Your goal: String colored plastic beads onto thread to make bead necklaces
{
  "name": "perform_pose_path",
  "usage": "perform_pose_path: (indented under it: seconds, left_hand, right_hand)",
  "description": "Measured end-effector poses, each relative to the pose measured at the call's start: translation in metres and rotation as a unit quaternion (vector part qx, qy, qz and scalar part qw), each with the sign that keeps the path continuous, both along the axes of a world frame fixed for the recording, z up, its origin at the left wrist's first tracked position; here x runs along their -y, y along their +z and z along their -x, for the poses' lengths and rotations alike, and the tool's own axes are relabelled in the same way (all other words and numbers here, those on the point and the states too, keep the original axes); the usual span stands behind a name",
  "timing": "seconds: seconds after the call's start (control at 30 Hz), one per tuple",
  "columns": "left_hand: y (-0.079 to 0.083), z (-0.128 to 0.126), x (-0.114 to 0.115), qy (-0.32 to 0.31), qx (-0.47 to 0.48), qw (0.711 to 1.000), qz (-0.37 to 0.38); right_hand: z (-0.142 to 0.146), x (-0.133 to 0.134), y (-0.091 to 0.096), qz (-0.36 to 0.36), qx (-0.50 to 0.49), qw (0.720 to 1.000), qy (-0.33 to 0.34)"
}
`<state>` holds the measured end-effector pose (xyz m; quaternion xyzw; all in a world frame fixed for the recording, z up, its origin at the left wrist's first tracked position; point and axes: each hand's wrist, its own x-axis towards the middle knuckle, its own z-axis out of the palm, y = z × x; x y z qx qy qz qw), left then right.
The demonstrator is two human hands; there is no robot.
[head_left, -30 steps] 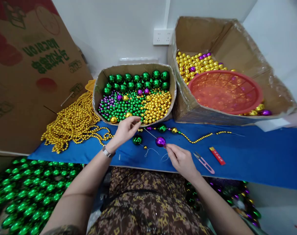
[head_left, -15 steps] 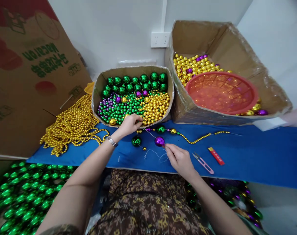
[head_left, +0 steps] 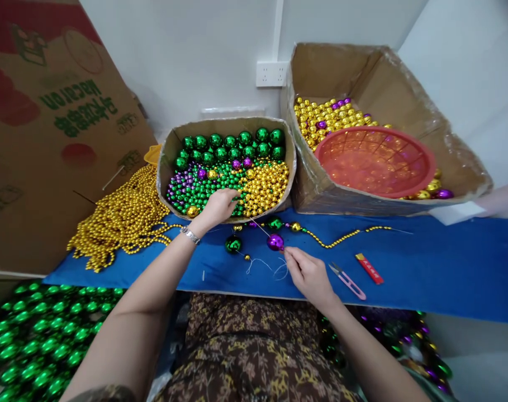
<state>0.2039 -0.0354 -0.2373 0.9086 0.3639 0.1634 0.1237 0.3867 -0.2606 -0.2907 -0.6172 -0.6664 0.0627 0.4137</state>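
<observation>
My right hand (head_left: pixel 310 273) is closed in a pinch at the lower end of a thin needle (head_left: pixel 259 226), which points up and left. A shiny purple ball bead (head_left: pixel 275 242) is threaded on it, just beyond my fingertips. My left hand (head_left: pixel 221 206) reaches over the front rim of the small bead box (head_left: pixel 292 167), its fingers bent together at the small green beads (head_left: pixel 226 180) and gold beads (head_left: pixel 266 187). What its fingertips hold is too small to make out. Below lie a large green ball (head_left: pixel 233 244), a small gold bead (head_left: pixel 247 257) and loose white thread (head_left: pixel 260 261).
A finished-looking bead strand (head_left: pixel 333 244) runs across the blue cloth (head_left: pixel 438 262). Pink thread snips (head_left: pixel 349 282) and a red packet (head_left: pixel 369 268) lie at right. Gold bead chains (head_left: pixel 119 212) are heaped at left. A large carton (head_left: pixel 316 190) holds a red basket (head_left: pixel 375 162).
My left hand has moved slightly up and left, away from the needle tip and into the small beads. The right hand, with needle and purple bead, has shifted very little.
</observation>
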Motion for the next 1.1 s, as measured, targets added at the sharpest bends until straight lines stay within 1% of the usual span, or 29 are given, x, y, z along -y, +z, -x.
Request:
perform_pose_path:
  seconds: [0.03, 0.1, 0.17, 0.27, 0.33, 0.37, 0.4, 0.43, 0.47, 0.5, 0.53, 0.57, 0.6, 0.63, 0.67, 0.7, 0.8, 0.9, 0.97, 1.1]
  left_hand:
    - [-0.001, 0.0, 0.0, -0.014, -0.06, 0.997, -0.038]
    - [-0.005, 0.0, 0.001, -0.037, -0.149, 0.985, -0.074]
    - [-0.008, 0.0, 0.003, -0.031, -0.174, 0.981, -0.082]
    - [-0.011, -0.001, 0.003, 0.002, -0.135, 0.989, -0.053]
    - [-0.01, -0.001, 0.003, 0.012, -0.112, 0.993, -0.04]
    - [-0.01, -0.001, 0.003, 0.019, -0.085, 0.996, -0.028]
    - [-0.009, 0.0, 0.004, 0.03, -0.036, 0.999, -0.001]
    - [-0.009, 0.001, 0.006, 0.044, 0.038, 0.997, 0.049]
    - [-0.008, 0.002, 0.01, 0.059, 0.133, 0.982, 0.125]
    - [-0.007, 0.003, 0.014, 0.068, 0.235, 0.945, 0.217]
    - [-0.006, 0.004, 0.02, 0.07, 0.326, 0.891, 0.309]
    - [-0.006, 0.004, 0.027, 0.064, 0.391, 0.833, 0.386]
    - [-0.005, 0.005, 0.033, 0.056, 0.436, 0.781, 0.444]
    - [-0.004, 0.006, 0.039, 0.05, 0.465, 0.74, 0.484]
    - [-0.003, 0.006, 0.045, 0.048, 0.484, 0.711, 0.509]
    - [-0.002, 0.006, 0.05, 0.05, 0.496, 0.69, 0.525]
    - [0.0, 0.005, 0.059, 0.065, 0.515, 0.651, 0.554]
    - [0.0, 0.003, 0.064, 0.071, 0.521, 0.628, 0.574]
    - [-0.002, 0.001, 0.068, 0.08, 0.521, 0.624, 0.576]
    - [-0.004, -0.002, 0.074, 0.097, 0.521, 0.632, 0.565]
  right_hand:
    - [0.0, 0.0, 0.0, 0.003, 0.001, 1.0, 0.002]
    - [0.001, -0.001, -0.001, 0.01, 0.003, 1.0, 0.004]
    - [0.001, -0.002, 0.0, 0.014, 0.005, 1.0, 0.003]
    - [0.002, -0.003, 0.001, 0.009, 0.004, 1.0, 0.002]
    - [0.002, -0.004, 0.002, 0.005, 0.003, 1.0, 0.0]
    - [0.001, -0.004, 0.002, 0.004, 0.003, 1.0, -0.001]
    - [0.001, -0.004, 0.003, 0.002, 0.004, 1.0, -0.004]
    - [0.001, -0.004, 0.003, 0.001, 0.005, 1.0, -0.007]
    - [0.0, -0.004, 0.003, -0.001, 0.007, 1.0, -0.009]
    - [0.0, -0.004, 0.003, -0.004, 0.009, 1.0, -0.011]
    - [0.0, -0.004, 0.003, -0.006, 0.012, 1.0, -0.012]
    - [0.0, -0.005, 0.004, -0.01, 0.015, 1.0, -0.013]
    - [0.0, -0.005, 0.004, -0.013, 0.019, 1.0, -0.013]
    - [0.001, -0.005, 0.004, -0.017, 0.022, 1.0, -0.013]
    - [0.001, -0.006, 0.004, -0.02, 0.026, 0.999, -0.013]
    - [0.002, -0.006, 0.004, -0.021, 0.029, 0.999, -0.013]
    - [0.004, -0.007, 0.004, -0.018, 0.031, 0.999, -0.012]
    - [0.006, -0.006, 0.004, -0.014, 0.033, 0.999, -0.009]
    - [0.006, -0.006, 0.003, -0.012, 0.038, 0.999, -0.007]
    - [0.007, -0.006, 0.002, -0.009, 0.05, 0.999, -0.01]
